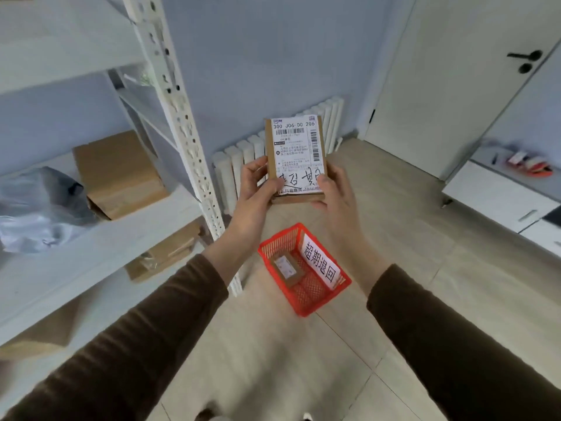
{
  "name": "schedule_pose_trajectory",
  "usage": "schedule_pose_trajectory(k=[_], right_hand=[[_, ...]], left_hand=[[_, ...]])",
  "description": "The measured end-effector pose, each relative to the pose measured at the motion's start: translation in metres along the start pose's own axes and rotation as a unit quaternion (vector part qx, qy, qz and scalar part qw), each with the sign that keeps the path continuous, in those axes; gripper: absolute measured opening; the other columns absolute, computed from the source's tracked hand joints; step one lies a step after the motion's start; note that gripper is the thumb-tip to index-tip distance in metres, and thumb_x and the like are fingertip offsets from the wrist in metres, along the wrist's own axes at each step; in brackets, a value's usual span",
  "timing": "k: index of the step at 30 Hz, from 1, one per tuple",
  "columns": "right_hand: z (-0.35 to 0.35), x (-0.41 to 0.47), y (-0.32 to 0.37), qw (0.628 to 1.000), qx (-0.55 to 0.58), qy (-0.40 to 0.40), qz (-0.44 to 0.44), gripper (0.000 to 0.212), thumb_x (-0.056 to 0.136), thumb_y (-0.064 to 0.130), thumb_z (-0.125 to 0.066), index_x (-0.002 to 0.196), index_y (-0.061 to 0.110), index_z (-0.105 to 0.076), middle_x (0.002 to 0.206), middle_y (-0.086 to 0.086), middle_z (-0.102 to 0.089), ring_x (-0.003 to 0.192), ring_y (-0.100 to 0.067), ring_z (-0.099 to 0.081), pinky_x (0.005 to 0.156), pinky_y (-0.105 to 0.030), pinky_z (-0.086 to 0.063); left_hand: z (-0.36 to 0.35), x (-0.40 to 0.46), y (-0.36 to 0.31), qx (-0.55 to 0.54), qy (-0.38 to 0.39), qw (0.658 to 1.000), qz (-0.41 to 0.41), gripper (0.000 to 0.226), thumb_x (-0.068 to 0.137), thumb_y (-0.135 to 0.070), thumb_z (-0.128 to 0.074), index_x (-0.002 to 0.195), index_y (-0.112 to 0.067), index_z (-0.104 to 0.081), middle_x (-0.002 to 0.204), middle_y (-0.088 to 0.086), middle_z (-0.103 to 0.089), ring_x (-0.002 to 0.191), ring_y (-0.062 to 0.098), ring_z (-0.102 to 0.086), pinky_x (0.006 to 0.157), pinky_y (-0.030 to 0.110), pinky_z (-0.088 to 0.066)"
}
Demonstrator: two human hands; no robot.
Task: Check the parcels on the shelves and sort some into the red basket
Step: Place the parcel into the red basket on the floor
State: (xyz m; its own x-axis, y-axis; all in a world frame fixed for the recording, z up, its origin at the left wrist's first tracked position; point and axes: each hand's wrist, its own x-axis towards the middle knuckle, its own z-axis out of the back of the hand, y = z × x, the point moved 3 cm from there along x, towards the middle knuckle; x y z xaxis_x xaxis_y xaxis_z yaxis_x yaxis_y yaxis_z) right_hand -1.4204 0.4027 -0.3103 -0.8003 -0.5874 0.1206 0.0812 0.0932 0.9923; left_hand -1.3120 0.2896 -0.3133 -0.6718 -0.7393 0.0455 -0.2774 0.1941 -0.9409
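A small brown cardboard parcel (296,147) with a white shipping label and black handwriting is held up in front of me, label facing me. My left hand (258,186) grips its lower left edge and my right hand (332,189) grips its lower right edge. Below my hands, on the floor, stands the red basket (270,247) with a white sign on its right wall. One small labelled parcel (288,267) lies inside it.
White metal shelves (100,241) stand at the left, holding a cardboard box (117,174), a grey plastic bag (36,205) and more boxes (167,253) lower down. A white radiator (233,165) is behind the parcel, a door (455,71) and white cabinet (498,199) at the right.
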Motion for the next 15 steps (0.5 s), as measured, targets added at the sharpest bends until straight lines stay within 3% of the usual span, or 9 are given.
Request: schedule_pose_trajectory(k=[3, 7, 11, 15], right_hand=[[0.032, 0.014, -0.035, 0.999, -0.008, -0.001, -0.041, 0.027, 0.104, 0.026, -0.049, 0.129, 0.03, -0.058, 0.123, 0.006, -0.072, 0.109, -0.01, -0.071, 0.089, -0.033, -0.057], [0.056, 0.041, -0.079, 0.994, 0.015, 0.005, -0.112, 0.029, 0.104, 0.026, -0.051, 0.133, 0.022, -0.055, 0.123, -0.001, -0.073, 0.103, -0.013, -0.075, 0.086, -0.033, -0.059], [0.071, 0.077, -0.116, 0.986, 0.021, 0.004, -0.163, 0.022, 0.106, 0.023, -0.051, 0.126, 0.016, -0.052, 0.117, -0.005, -0.074, 0.094, -0.012, -0.076, 0.075, -0.024, -0.06], [0.089, 0.114, -0.158, 0.976, 0.021, -0.008, -0.216, 0.014, 0.105, 0.025, -0.055, 0.116, 0.018, -0.052, 0.103, -0.002, -0.076, 0.079, -0.011, -0.078, 0.064, -0.021, -0.059]], left_hand=[[-0.022, 0.009, 0.042, -0.01, -0.011, 0.999, 0.045, 0.043, 0.091, -0.016, -0.065, 0.131, -0.016, -0.048, 0.139, 0.014, -0.064, 0.114, 0.018, -0.069, 0.088, 0.027, -0.058], [-0.037, 0.034, 0.088, -0.005, -0.032, 0.995, 0.092, 0.028, 0.1, -0.001, -0.059, 0.124, -0.012, -0.047, 0.136, 0.02, -0.063, 0.096, 0.012, -0.074, 0.082, 0.029, -0.061], [-0.046, 0.07, 0.133, -0.016, -0.056, 0.988, 0.143, 0.028, 0.101, -0.004, -0.062, 0.123, -0.009, -0.047, 0.119, 0.011, -0.074, 0.091, 0.016, -0.078, 0.09, 0.04, -0.063], [-0.057, 0.105, 0.181, -0.019, -0.082, 0.978, 0.191, 0.025, 0.101, -0.006, -0.062, 0.12, -0.009, -0.046, 0.107, 0.006, -0.075, 0.08, 0.012, -0.077, 0.08, 0.034, -0.063]])
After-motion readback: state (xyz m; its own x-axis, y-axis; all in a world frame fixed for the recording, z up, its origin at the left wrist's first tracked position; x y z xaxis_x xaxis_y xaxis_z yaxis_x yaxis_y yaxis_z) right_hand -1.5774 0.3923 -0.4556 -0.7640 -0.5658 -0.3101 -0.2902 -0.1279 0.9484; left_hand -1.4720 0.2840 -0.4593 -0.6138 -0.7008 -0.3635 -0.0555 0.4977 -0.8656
